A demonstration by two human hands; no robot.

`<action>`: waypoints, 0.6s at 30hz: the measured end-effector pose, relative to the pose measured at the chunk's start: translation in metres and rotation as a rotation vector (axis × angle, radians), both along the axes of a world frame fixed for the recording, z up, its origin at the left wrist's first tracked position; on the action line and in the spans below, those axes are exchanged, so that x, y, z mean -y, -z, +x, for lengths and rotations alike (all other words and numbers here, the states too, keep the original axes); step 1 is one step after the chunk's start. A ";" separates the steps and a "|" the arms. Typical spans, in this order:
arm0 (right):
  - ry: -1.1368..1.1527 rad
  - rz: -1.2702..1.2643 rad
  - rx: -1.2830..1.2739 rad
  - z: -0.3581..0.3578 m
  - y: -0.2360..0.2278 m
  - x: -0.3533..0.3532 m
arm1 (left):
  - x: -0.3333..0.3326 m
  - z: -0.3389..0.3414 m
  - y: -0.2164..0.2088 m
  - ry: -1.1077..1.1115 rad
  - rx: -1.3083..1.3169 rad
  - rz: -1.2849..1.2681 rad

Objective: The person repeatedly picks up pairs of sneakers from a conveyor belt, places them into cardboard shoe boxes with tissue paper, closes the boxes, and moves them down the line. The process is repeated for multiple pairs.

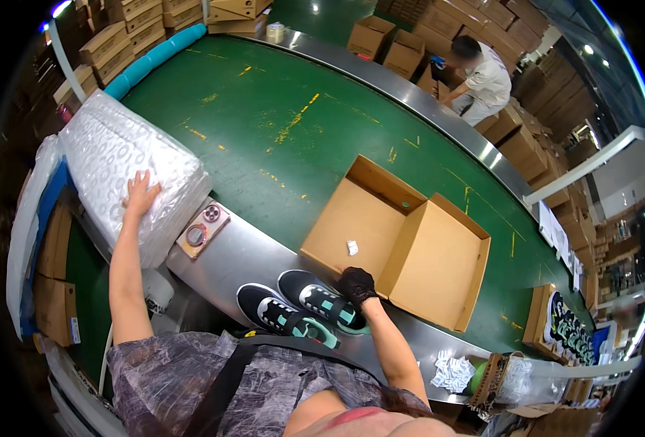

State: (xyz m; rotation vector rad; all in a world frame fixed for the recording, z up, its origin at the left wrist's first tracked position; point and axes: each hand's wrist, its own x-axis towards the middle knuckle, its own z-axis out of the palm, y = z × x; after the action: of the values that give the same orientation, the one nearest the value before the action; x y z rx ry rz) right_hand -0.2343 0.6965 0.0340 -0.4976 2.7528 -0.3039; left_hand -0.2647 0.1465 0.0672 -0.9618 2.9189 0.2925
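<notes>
My left hand (140,195) lies with fingers spread on a tall stack of white patterned wrapping sheets (111,138) at the left. A black fingerless glove covers my right hand (355,285), whose fingers are curled at the near edge of an open brown cardboard shoebox (439,262). One small white packet (351,248) lies inside that box, and its lid is folded back to the right. Between my hands, on the metal ledge, sits a pair of dark sneakers with teal parts, a left shoe (279,313) and a right shoe (319,297).
The green conveyor belt (242,131) runs past the metal ledge (224,269). A phone (202,228) lies beside the stack. Small white packets (453,371) are heaped at lower right, near a box of shoes (566,331). Across the belt, a person (486,80) bends over cartons (402,54).
</notes>
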 end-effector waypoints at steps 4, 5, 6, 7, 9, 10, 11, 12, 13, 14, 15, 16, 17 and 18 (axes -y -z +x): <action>0.021 -0.014 0.069 -0.005 0.002 0.001 | -0.008 -0.004 0.006 -0.010 -0.188 -0.264; 0.024 -0.012 0.074 -0.005 0.001 0.002 | 0.005 -0.005 0.010 -0.020 -0.166 -0.255; 0.013 -0.021 0.029 -0.004 0.002 0.001 | 0.013 -0.011 0.003 -0.023 -0.147 -0.245; 0.002 -0.030 -0.016 -0.003 0.004 0.001 | 0.018 -0.016 -0.001 -0.027 -0.128 -0.235; 0.002 -0.040 -0.024 -0.003 0.004 0.002 | 0.025 -0.017 -0.028 0.004 -0.270 -0.393; 0.007 -0.043 0.013 -0.005 0.002 0.004 | 0.029 -0.019 -0.052 -0.018 -0.308 -0.425; 0.008 -0.046 0.050 -0.007 0.000 0.007 | 0.032 -0.020 -0.077 -0.043 -0.346 -0.458; 0.009 -0.049 0.103 -0.009 -0.003 0.012 | 0.031 -0.018 -0.103 0.051 -0.495 -0.464; 0.006 -0.043 0.157 -0.011 -0.008 0.014 | 0.022 -0.017 -0.126 0.144 -0.640 -0.463; 0.006 -0.025 0.212 -0.012 -0.013 0.015 | -0.010 -0.019 -0.152 0.223 -0.804 -0.320; 0.030 -0.089 0.172 -0.009 -0.015 0.019 | -0.050 -0.023 -0.174 0.294 -0.962 -0.175; 0.048 -0.154 0.132 -0.005 -0.019 0.023 | -0.078 -0.028 -0.187 0.411 -1.085 -0.118; 0.087 -0.212 0.086 -0.005 -0.025 0.021 | -0.123 -0.029 -0.201 0.494 -0.993 0.173; 0.016 -0.484 -0.074 -0.006 -0.033 0.027 | -0.165 -0.029 -0.207 0.705 -0.996 0.354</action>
State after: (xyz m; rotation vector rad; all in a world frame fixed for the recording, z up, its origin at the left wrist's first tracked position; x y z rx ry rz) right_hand -0.2402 0.6691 0.0669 -0.6114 2.7464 -0.9853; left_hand -0.2936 0.3120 0.2738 0.4429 3.4921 1.4959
